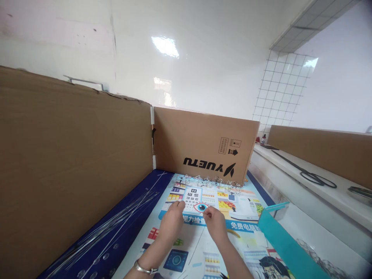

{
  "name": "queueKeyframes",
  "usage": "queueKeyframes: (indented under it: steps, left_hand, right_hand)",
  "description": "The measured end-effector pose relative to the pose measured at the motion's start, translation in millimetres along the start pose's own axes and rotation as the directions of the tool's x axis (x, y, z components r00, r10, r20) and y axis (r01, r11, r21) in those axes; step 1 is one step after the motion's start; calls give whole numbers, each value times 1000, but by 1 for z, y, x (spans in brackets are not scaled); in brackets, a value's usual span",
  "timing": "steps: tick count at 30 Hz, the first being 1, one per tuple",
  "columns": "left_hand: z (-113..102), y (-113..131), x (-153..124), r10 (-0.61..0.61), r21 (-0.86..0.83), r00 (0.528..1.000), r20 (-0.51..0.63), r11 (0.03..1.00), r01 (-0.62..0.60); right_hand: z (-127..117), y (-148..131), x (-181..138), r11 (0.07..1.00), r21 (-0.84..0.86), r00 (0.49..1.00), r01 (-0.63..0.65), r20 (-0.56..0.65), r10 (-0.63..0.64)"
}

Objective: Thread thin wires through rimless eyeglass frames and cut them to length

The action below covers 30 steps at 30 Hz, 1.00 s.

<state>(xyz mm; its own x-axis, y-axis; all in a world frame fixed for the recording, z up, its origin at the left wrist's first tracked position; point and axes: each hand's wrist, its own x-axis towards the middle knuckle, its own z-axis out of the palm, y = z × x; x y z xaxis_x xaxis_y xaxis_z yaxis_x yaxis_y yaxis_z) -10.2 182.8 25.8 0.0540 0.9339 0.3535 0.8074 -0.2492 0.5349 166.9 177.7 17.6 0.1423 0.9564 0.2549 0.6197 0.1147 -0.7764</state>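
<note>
My left hand [173, 216] is above the printed poster [188, 240], its fingers pinched together beside the printed eye chart. My right hand [214, 221] is also closed in a pinch, next to the printed eye picture. Whatever sits between the fingertips of either hand is too small to make out. Beyond both hands, a loose row of small bent wire pieces [215, 181] lies along the poster's far edge. Left of my left hand, a bundle of long thin wires [112, 219] rests on the dark blue surface.
Cardboard panels stand at the left [72, 155] and back [203, 139]. A teal-edged box [290, 242] at right holds many wire pieces. Scissors [315, 179] lie on the white ledge [293, 166]. Small clear round pieces [105, 256] are at lower left.
</note>
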Motion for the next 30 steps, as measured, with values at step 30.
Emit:
queueKeyframes:
  steps: [30]
  left_hand:
    - [21,19,-8,-377,-963,903,207,86,256]
  right_hand:
    - [38,-18,-21,344,902,940,-262,158,303]
